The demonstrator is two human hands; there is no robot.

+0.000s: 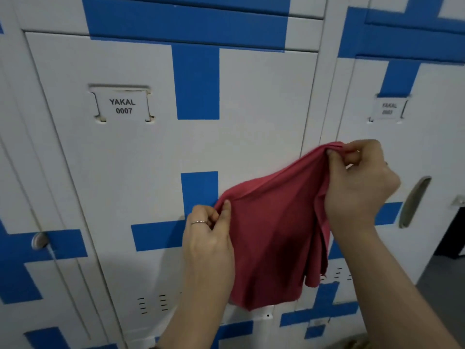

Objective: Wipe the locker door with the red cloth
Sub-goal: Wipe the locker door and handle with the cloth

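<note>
A white locker door [141, 157] with blue stripes and a label reading YAKAL 0007 fills the middle of the view. In front of its lower right part hangs the red cloth [274, 235], stretched between both hands and drooping below them. My left hand [208, 230], with a ring on one finger, pinches the cloth's lower left corner. My right hand [359, 180] pinches a bunched corner higher up, near the door's right edge. The cloth hides part of the door behind it.
A second locker [412, 137] with a recessed handle [414, 201] stands to the right. A round lock knob [39, 240] sits on the locker at the left. Vent slots [152, 303] run along the door's bottom. Grey floor shows at the lower right.
</note>
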